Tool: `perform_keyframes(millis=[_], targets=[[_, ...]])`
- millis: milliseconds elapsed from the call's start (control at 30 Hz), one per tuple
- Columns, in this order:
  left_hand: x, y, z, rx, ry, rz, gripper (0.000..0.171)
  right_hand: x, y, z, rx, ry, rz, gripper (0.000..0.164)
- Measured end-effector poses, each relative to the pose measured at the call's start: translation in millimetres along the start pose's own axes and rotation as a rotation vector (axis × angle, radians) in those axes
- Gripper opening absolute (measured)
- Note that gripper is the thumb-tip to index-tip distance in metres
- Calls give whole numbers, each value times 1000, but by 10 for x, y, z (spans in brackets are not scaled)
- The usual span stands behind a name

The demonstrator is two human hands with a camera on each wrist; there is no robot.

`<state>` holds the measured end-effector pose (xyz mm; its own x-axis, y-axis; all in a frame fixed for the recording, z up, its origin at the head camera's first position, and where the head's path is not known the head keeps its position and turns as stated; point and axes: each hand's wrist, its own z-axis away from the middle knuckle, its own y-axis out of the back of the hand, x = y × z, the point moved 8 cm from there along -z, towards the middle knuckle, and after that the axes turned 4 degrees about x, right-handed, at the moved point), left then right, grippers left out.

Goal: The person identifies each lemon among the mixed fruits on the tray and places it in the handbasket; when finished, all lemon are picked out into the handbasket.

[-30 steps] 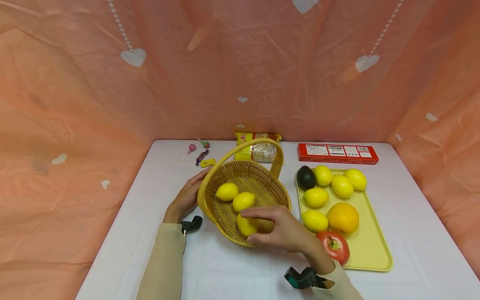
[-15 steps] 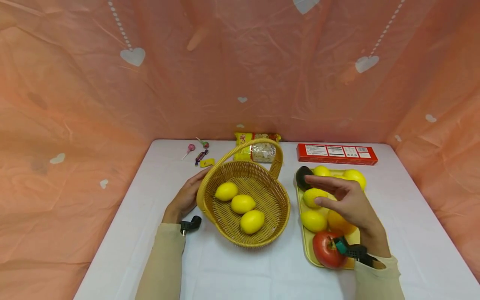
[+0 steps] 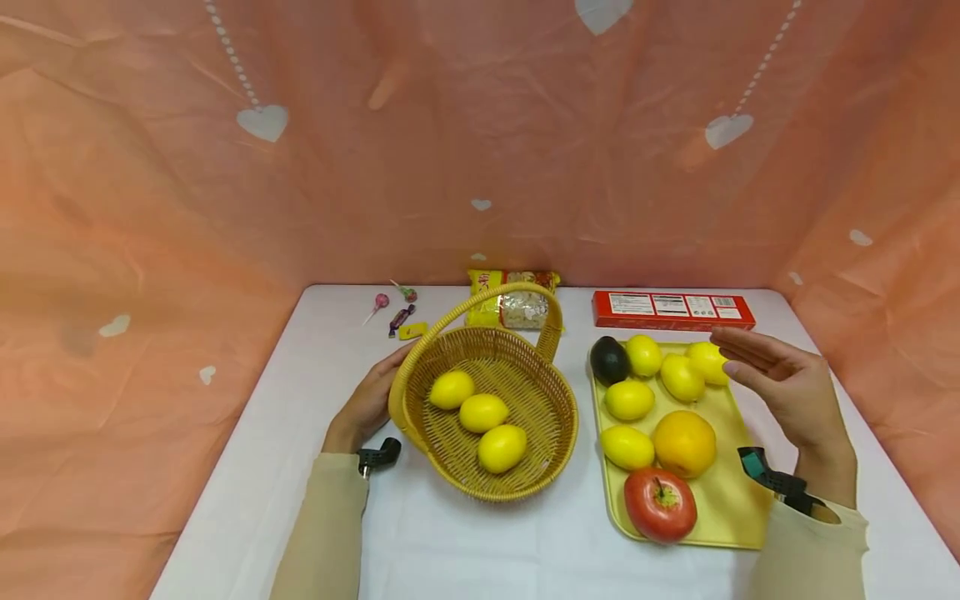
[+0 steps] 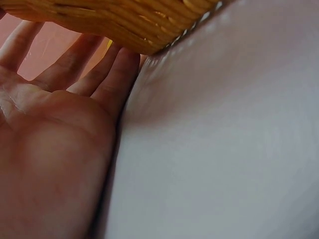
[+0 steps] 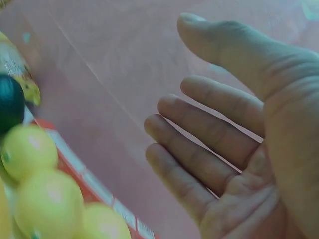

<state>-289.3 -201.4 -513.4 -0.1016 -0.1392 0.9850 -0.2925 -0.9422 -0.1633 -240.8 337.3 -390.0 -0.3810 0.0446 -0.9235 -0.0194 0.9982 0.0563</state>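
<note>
A wicker basket (image 3: pixel 525 387) with an arched handle stands mid-table, three lemons (image 3: pixel 483 413) on its floor. Against its left side rests my left hand (image 3: pixel 366 410); in the left wrist view its fingers (image 4: pixel 102 82) stretch up to the wicker (image 4: pixel 144 27). My right hand (image 3: pixel 801 392) hovers over the right edge of the yellow tray (image 3: pixel 731 504), holding nothing, fingers extended and thumb apart, as the right wrist view also shows. On that tray lie several lemons (image 3: pixel 630 400), a dark avocado (image 3: pixel 610 360), an orange (image 3: pixel 685 443) and a red apple (image 3: pixel 660 504).
Behind the tray lies a long red box (image 3: pixel 672 310). A yellow snack bag (image 3: pixel 517 310) sits behind the basket handle. Two lollipops (image 3: pixel 382 300) and small wrapped candies (image 3: pixel 402 319) are at the back left. A pink curtain (image 3: pixel 480 142) with hearts encloses the table.
My right hand has left the lemon in the basket and swung right, across the tray to its far edge. That lemon has settled slightly; my left hand has stayed at the basket.
</note>
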Motion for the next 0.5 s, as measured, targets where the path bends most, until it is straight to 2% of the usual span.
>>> perform_keyframes(millis=[167, 300, 400, 500], targets=[[-5, 17, 7, -2, -12, 15, 51, 192, 278, 63, 115, -35, -126, 46], [-17, 23, 0, -8, -6, 19, 52, 436, 456, 135, 212, -123, -176, 46], [-27, 31, -1, -1, 5, 20, 52, 612, 523, 171, 248, -203, -171, 45], [-34, 33, -3, 9, 10, 21, 52, 743, 553, 179, 245, -280, -122, 48]])
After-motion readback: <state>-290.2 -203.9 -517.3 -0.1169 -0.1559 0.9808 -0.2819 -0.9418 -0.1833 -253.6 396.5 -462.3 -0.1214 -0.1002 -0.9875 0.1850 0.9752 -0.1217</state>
